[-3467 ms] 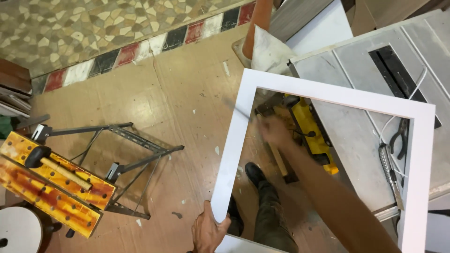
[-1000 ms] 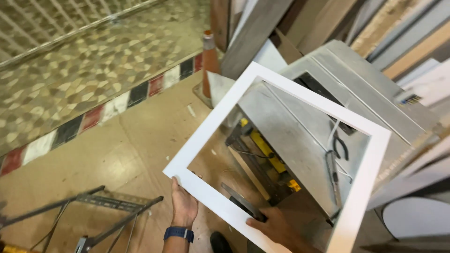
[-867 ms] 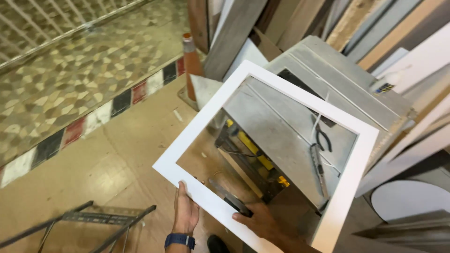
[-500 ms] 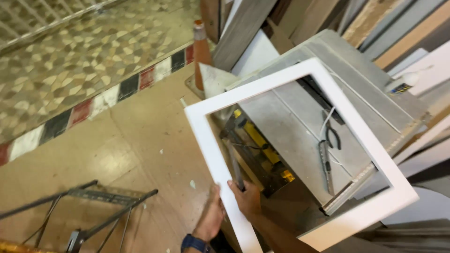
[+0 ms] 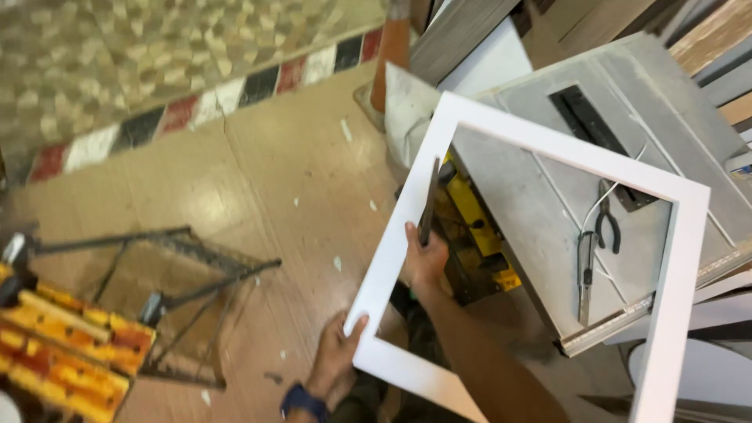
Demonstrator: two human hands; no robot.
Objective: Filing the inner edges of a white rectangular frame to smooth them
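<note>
White frame (image 5: 548,153): held tilted, partly over the grey saw table (image 5: 540,211).
Left hand (image 5: 335,362): pinching frame's near corner.
Right hand (image 5: 427,258): clutching dark tool (image 5: 428,202) against frame's side.
Risk: frame could clip the pliers (image 5: 607,223) on the table, or slip.

White frame (image 5: 548,149): smooth, matt painted finish, looks like wood or board. Table saw top (image 5: 540,211): bare grey metal, dull and scuffed, with yellow plastic housing (image 5: 470,211) below; pliers (image 5: 607,223) on it are dark metal. Floor (image 5: 258,188): glossy tan tiles reflecting light, flecked with white chips; folding workbench (image 5: 63,352) has orange-yellow wood-like slats on a dark metal frame.
</note>
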